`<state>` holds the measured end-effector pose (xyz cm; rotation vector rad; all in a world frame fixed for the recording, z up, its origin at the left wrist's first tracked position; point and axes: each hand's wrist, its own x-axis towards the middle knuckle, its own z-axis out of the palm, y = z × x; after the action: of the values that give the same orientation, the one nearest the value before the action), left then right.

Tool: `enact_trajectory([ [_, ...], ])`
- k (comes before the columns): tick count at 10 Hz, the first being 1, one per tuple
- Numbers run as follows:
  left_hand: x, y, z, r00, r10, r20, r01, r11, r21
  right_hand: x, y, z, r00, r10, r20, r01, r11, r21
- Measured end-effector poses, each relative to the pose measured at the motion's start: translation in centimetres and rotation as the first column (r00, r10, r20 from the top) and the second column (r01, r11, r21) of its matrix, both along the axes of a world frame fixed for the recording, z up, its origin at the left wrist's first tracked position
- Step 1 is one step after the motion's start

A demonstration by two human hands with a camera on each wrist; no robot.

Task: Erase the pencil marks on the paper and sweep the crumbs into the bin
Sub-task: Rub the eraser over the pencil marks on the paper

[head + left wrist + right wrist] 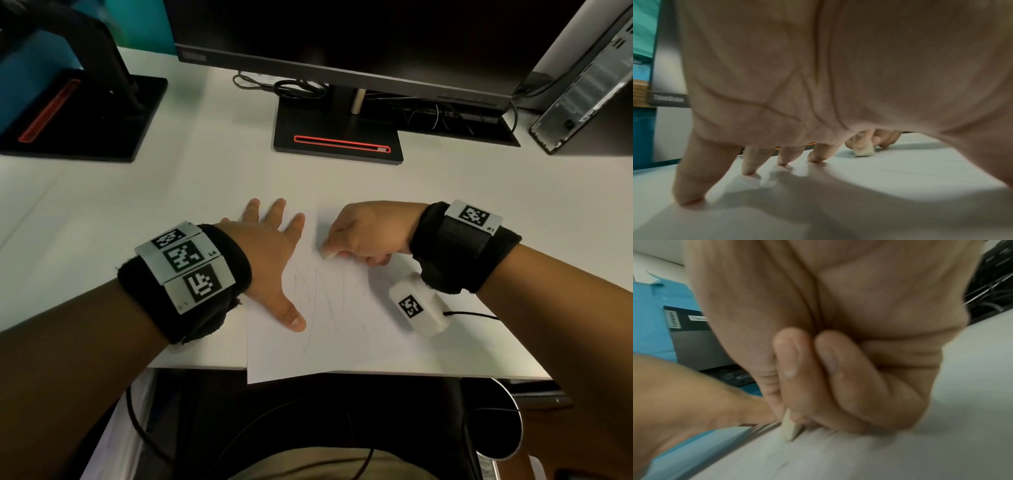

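A white sheet of paper (342, 342) with faint pencil scribbles (318, 287) lies at the desk's front edge and overhangs it a little. My left hand (270, 253) presses flat on the paper's left part, fingers spread and straight. My right hand (363, 233) pinches a small white eraser (329, 255) and holds its tip on the paper near the top of the scribbles. The left wrist view shows the eraser (864, 150) beyond my spread fingertips (748, 172). In the right wrist view the eraser (790, 428) touches the sheet.
A monitor stand (337, 133) with a red slot is behind the paper, with cables (294, 87) beyond it. A second black stand (85, 113) sits far left, a computer case (582, 85) far right. The desk's front edge (198, 368) is just below my wrists.
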<state>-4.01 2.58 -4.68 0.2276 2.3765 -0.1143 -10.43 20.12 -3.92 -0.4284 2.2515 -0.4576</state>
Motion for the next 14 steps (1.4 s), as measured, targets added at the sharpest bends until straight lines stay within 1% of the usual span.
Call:
enact_trajectory([
  [1,0.0,0.0,0.0,1.0,0.0,-0.001,0.0,1.0,-0.001,0.0,0.1,0.3,0.999,0.01,-0.052,-0.009,1.0,0.017],
  [2,0.0,0.0,-0.1,1.0,0.002,0.002,-0.002,1.0,0.001,0.9,0.0,-0.1,0.996,0.085,-0.009,-0.085,0.996,0.032],
  [3,0.0,0.0,-0.2,1.0,0.003,-0.003,-0.003,1.0,0.003,0.5,0.5,0.1,0.999,0.015,-0.038,-0.014,1.0,0.01],
  [4,0.1,0.0,-0.1,1.0,0.003,-0.002,-0.003,1.0,-0.004,0.9,0.1,0.2,0.991,0.1,-0.09,-0.094,0.993,0.072],
  [5,0.0,0.0,-0.2,1.0,-0.003,-0.005,0.003,1.0,-0.006,1.4,0.5,0.1,0.991,0.124,-0.042,-0.121,0.99,0.072],
  [6,0.0,0.1,-0.1,1.0,-0.001,-0.004,0.001,1.0,-0.003,0.9,1.0,0.6,0.99,0.095,-0.105,-0.087,0.993,0.08],
  [7,0.0,0.1,-0.1,1.0,0.003,0.001,-0.003,1.0,-0.006,1.8,0.6,0.2,0.98,0.182,-0.087,-0.172,0.98,0.103],
  [8,-0.1,0.1,-0.2,1.0,0.003,0.001,-0.003,1.0,-0.008,1.8,1.1,0.2,0.986,0.153,-0.065,-0.147,0.985,0.086],
  [9,0.0,0.1,-0.1,1.0,-0.003,-0.003,0.003,1.0,-0.009,1.5,1.3,0.4,0.984,0.146,-0.106,-0.136,0.986,0.093],
  [10,0.0,0.0,-0.2,1.0,0.002,-0.002,-0.002,1.0,-0.011,2.3,0.9,0.0,0.978,0.194,-0.074,-0.185,0.977,0.109],
  [11,-0.1,0.1,-0.3,1.0,-0.002,-0.005,0.002,1.0,-0.008,1.3,1.5,0.5,0.988,0.107,-0.108,-0.097,0.991,0.091],
  [12,0.0,0.1,-0.3,1.0,0.006,-0.002,-0.006,1.0,-0.011,1.5,1.2,0.4,0.985,0.135,-0.11,-0.124,0.987,0.104],
  [13,-0.2,0.1,-0.3,1.0,0.008,-0.003,-0.008,1.0,-0.012,2.2,1.3,0.0,0.989,0.139,-0.054,-0.134,0.988,0.081],
  [14,-0.2,0.3,-0.3,1.0,0.01,-0.003,-0.01,1.0,-0.018,1.6,1.9,0.6,0.992,0.09,-0.086,-0.084,0.994,0.077],
])
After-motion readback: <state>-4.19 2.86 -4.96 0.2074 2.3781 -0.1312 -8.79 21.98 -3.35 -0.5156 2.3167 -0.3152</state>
